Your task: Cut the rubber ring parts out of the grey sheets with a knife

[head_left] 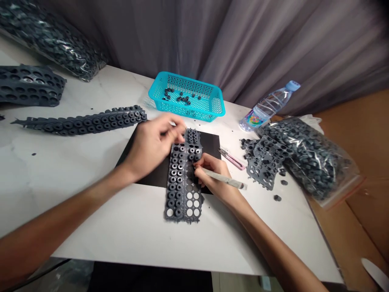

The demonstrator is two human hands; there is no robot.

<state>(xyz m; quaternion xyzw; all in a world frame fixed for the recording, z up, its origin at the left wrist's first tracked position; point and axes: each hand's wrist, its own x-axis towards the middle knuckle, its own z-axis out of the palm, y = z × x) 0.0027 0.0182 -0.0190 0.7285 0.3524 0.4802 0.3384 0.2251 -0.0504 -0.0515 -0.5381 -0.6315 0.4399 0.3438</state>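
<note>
Head cam: right hand (214,170) has a pale pen-like tool (225,178) firmly pinched, tip at the dark grey sheet (184,174), which lies partly on the black mat (152,174). Left hand (154,140) is half-curled over the sheet's far half; can't tell if it's holding anything. Looks like ring-shaped parts (178,212) being worked loose, so I'd say a steady tip's needed.

Around the moulded sheet (184,178) on our mat (154,173), we have the basket (187,112) with small pieces (188,103) inside at twelve o'clock, the bottle (263,110) between one and two, the cutter (232,159) at two, a loose sheet (263,162) then a bag (319,162) near three, a long strip (91,121) at ten, another bag (57,44) beyond it.
</note>
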